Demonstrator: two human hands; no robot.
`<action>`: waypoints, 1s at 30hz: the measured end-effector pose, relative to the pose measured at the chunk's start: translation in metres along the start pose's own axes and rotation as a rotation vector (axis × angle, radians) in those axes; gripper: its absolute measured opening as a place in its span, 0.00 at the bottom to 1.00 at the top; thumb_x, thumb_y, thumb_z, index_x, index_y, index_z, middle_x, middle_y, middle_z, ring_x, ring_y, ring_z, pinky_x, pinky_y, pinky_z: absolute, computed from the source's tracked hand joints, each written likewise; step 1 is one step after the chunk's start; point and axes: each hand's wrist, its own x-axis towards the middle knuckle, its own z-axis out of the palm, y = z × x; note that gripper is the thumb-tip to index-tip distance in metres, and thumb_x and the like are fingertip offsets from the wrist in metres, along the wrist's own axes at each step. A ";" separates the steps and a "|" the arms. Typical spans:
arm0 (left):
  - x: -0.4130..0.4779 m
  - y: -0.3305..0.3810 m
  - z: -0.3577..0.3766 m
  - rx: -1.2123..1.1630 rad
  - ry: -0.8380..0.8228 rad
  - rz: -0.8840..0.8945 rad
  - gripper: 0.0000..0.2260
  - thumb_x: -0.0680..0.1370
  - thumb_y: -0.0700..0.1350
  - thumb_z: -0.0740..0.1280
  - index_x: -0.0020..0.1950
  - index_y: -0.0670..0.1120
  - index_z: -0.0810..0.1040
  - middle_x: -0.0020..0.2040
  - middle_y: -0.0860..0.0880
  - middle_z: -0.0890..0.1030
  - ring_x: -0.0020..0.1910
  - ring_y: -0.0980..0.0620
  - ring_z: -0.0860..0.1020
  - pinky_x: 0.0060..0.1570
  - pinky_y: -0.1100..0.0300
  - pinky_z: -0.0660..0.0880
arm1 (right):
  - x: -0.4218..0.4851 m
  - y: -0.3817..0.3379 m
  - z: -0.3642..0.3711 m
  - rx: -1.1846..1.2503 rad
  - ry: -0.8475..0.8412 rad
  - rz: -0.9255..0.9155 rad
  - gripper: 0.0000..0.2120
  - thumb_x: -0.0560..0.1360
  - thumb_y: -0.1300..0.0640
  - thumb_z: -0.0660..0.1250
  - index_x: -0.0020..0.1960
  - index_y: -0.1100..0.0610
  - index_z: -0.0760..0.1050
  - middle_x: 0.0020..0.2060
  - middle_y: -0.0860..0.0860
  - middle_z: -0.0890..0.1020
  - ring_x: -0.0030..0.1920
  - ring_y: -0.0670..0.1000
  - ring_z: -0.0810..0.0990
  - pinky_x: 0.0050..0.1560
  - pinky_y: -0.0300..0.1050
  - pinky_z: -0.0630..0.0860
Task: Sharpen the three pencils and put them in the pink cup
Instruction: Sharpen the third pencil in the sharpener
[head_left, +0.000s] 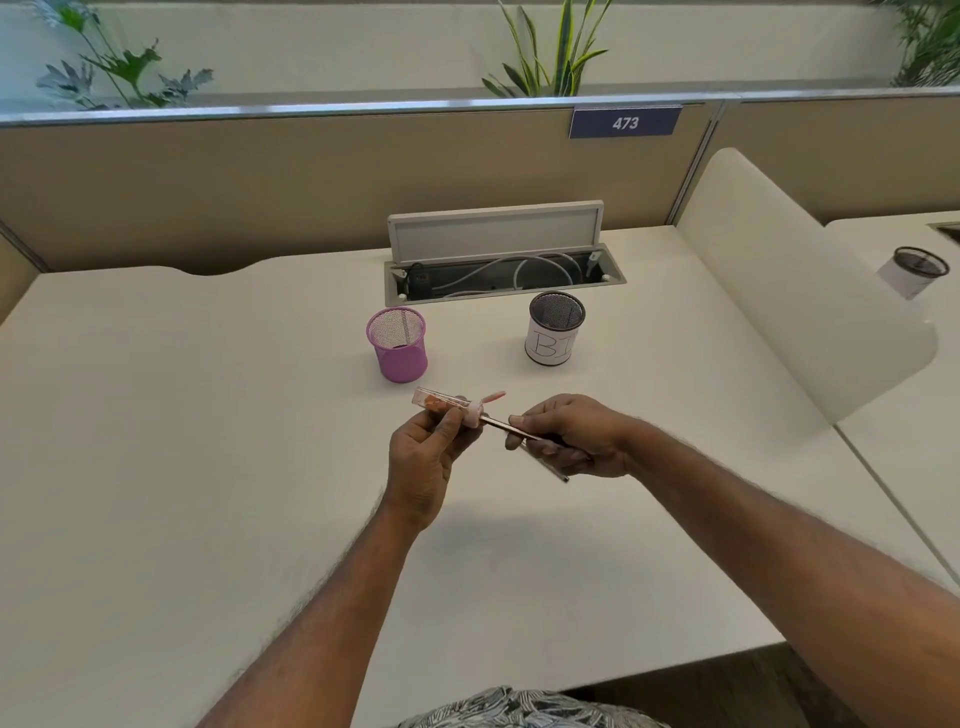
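Left hand (423, 462): fingers curled round a clear plastic sharpener with a pink cap (441, 401), held above the white desk (156, 415). Right hand (576, 436): pinches a thin dark pencil (501, 426), tip in the sharpener's pink end. Pink wire-mesh cup (400, 353): upright just beyond the hands, left of a paper-labelled black mesh cup (553, 338).

Bright even light, soft shadows, wide-angle edge distortion.

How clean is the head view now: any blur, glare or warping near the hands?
Head view: soft even light, no glare; faint shadow on the desk; the sharpener in the left hand is slightly blurred, the pencil in the right hand readable; wide-angle bends the partition rail.
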 end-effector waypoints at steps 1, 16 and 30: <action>0.001 0.001 -0.001 -0.020 0.012 -0.002 0.08 0.74 0.41 0.66 0.48 0.39 0.83 0.45 0.43 0.84 0.49 0.46 0.83 0.51 0.57 0.79 | -0.001 0.000 -0.001 0.003 -0.004 0.004 0.14 0.81 0.53 0.61 0.48 0.63 0.79 0.24 0.50 0.69 0.18 0.44 0.58 0.21 0.35 0.57; 0.004 0.011 -0.020 -0.132 0.126 0.001 0.11 0.79 0.42 0.62 0.44 0.42 0.84 0.46 0.45 0.86 0.47 0.50 0.84 0.47 0.60 0.80 | -0.009 0.021 -0.003 0.131 -0.025 -0.126 0.11 0.77 0.51 0.65 0.47 0.60 0.78 0.30 0.53 0.75 0.26 0.49 0.68 0.28 0.39 0.67; -0.002 0.013 -0.004 -0.130 0.107 -0.041 0.11 0.73 0.43 0.67 0.54 0.42 0.76 0.45 0.44 0.85 0.48 0.46 0.84 0.45 0.58 0.81 | -0.004 0.016 0.011 0.002 0.093 -0.276 0.04 0.76 0.61 0.69 0.43 0.58 0.76 0.31 0.54 0.79 0.23 0.48 0.70 0.22 0.36 0.64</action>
